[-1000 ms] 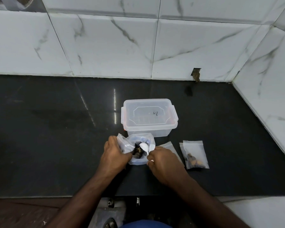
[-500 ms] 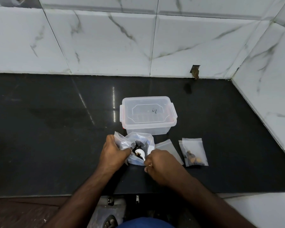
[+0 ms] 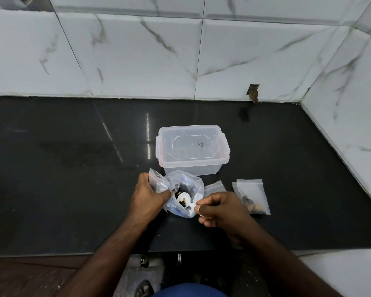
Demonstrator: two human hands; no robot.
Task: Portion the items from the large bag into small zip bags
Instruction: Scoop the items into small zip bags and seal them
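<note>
Black stone counter (image 3: 62, 168): running along a white marble-patterned tile wall (image 3: 137, 61), with the tiles turning a corner at the right.

Large clear plastic bag (image 3: 191, 185): sitting on the counter near the front edge, its mouth standing open toward the camera. Dark pieces are showing inside; blue print is visible on the film. The exact kind of contents cannot be told.

Left hand (image 3: 147, 198): curling its fingers around the left side of the large bag's mouth and gripping it, together with a small clear zip bag (image 3: 156, 181) that is sticking up above the knuckles.

Right hand (image 3: 221, 207): pinching the handle of a white plastic scoop (image 3: 184, 198) between thumb and fingertips, remaining fingers curled in. The scoop's round bowl is lying inside the mouth of the large bag, with dark bits sitting at its edge.

Empty small zip bag (image 3: 214, 186): lying flat on the counter just right of the large bag, partly hidden behind the right hand.

Filled small zip bag (image 3: 252, 196): lying flat further right, apart from the hands, holding a few brown and dark pieces at its lower end.

Clear plastic storage box (image 3: 193, 148): standing just behind the large bag, its lid on, side clips at both ends, a dark handwritten mark showing on the lid.

Chipped hole in the tile (image 3: 253, 93): sitting at the wall's base, behind and right of the box.
</note>
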